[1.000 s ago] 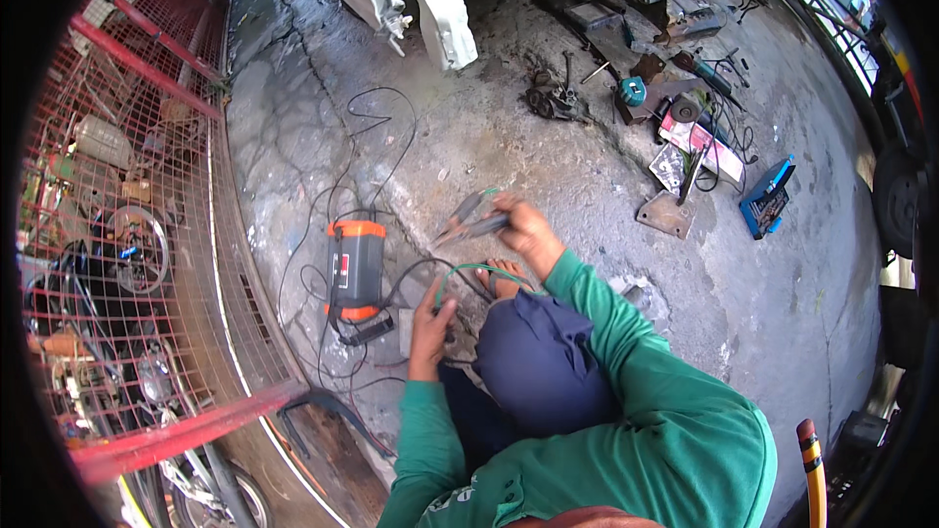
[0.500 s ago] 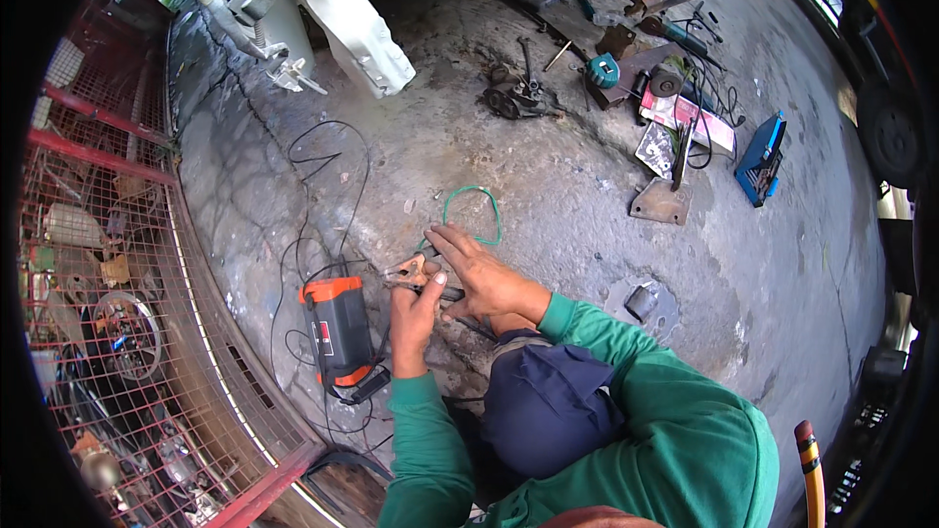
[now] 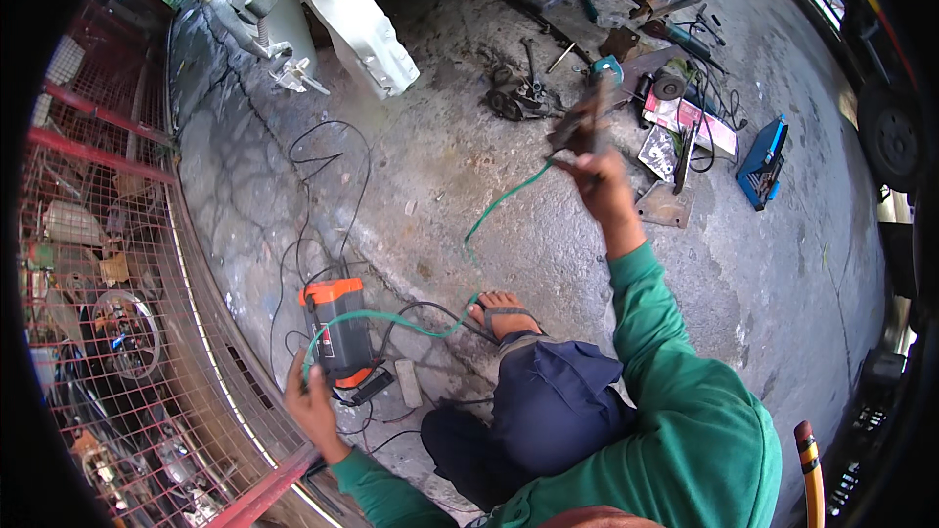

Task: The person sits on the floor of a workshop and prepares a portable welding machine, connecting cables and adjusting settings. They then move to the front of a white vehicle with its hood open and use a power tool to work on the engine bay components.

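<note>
In my raised right hand (image 3: 604, 186), which is smeared by motion, is a brown clamp (image 3: 579, 127) with its jaws pointing away from me. A green wire (image 3: 509, 198) trails from the clamp toward my sandalled foot (image 3: 507, 317). Another stretch of that green colour arches from beside the foot across the top of an orange-and-black machine (image 3: 340, 337) to my left hand (image 3: 315, 409). My left fingers close around the wire's end, low at the left beside the machine. A black cable (image 3: 435, 307) also runs past the foot.
A red mesh fence (image 3: 147, 264) lines the left side. White vehicle metalwork (image 3: 364, 34) overhangs the far left. Beyond my right hand lie an angle grinder (image 3: 669, 84), a metal plate (image 3: 665, 203) and a blue case (image 3: 762, 161). Thin black leads (image 3: 303, 186) loop over the concrete.
My hands were together at the clamp by the machine. The right has swung far and right with it; the left has drawn back left with the green wire, which is now stretched out.
</note>
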A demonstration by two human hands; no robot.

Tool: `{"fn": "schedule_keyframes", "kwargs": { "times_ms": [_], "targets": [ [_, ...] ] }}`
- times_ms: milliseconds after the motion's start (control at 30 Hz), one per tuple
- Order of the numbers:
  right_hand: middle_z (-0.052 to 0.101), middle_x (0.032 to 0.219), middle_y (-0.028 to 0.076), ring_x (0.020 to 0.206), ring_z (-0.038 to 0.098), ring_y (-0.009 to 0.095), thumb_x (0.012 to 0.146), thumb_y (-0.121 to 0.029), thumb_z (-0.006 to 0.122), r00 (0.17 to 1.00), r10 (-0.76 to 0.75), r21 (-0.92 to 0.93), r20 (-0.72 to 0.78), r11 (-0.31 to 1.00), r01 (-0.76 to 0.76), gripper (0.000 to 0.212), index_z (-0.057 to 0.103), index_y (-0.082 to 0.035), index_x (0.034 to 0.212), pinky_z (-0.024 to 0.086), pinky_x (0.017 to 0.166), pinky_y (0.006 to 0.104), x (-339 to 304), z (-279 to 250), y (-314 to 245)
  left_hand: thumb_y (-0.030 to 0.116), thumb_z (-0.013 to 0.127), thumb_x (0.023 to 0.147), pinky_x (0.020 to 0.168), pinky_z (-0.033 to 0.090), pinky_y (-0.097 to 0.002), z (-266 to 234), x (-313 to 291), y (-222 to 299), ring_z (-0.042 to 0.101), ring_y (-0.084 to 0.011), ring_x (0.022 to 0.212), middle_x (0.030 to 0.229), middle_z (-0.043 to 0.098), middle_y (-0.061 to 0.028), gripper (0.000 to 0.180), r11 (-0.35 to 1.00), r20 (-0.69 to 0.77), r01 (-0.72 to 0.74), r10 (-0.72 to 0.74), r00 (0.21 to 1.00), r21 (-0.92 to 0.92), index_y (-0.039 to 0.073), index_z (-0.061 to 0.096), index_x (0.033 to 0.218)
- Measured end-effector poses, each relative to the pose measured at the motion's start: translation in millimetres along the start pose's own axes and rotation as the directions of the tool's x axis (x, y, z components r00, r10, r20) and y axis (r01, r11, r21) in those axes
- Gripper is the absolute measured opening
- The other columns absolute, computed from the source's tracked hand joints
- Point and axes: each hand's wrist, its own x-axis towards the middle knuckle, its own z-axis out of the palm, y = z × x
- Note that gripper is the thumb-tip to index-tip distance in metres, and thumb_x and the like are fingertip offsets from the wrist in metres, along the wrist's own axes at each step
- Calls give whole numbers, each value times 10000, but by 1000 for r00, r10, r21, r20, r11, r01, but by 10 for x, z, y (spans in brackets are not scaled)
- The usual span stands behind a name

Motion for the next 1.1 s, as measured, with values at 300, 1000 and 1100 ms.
{"fn": "schedule_keyframes", "kwargs": {
  "times_ms": [300, 1000, 1100],
  "targets": [
    [707, 1132, 137, 1060, 687, 312, 996, -498, 589, 955, 290, 150, 62, 943, -296, 533, 620, -50, 1283, 528, 953, 511, 67, -255, -129, 289, 698, 984, 821, 493, -378, -557, -526, -1540, 616, -247, 889, 960, 691, -156, 359, 938, -188, 131, -73, 980, 320, -62, 682, 1062],
    [634, 1301, 196, 1176, 626, 290, 918, -460, 740, 290, 548, -530, 785, 836, -144, 746, 511, 5, 1455, 505, 1002, 404, -957, 2167, 2017, 157, 679, 952, 761, 511, -404, 1111, 114, -607, 646, -290, 845, 940, 650, -146, 235, 968, 52, -250, 249, 967, 11, -7, 589, 1093],
    [690, 1022, 69, 904, 618, 119, 966, -281, 733, 216, 590, -471, 778, 776, -420, 455, 650, 16, 1300, 524, 777, 295, -933, 2336, 1758, 174, 596, 1013, 752, 515, -382, 1245, 415, -449, 642, -254, 870, 986, 661, -136, 236, 956, 50, 38, -24, 998, -291, -6, 586, 1165]
  ]
}}
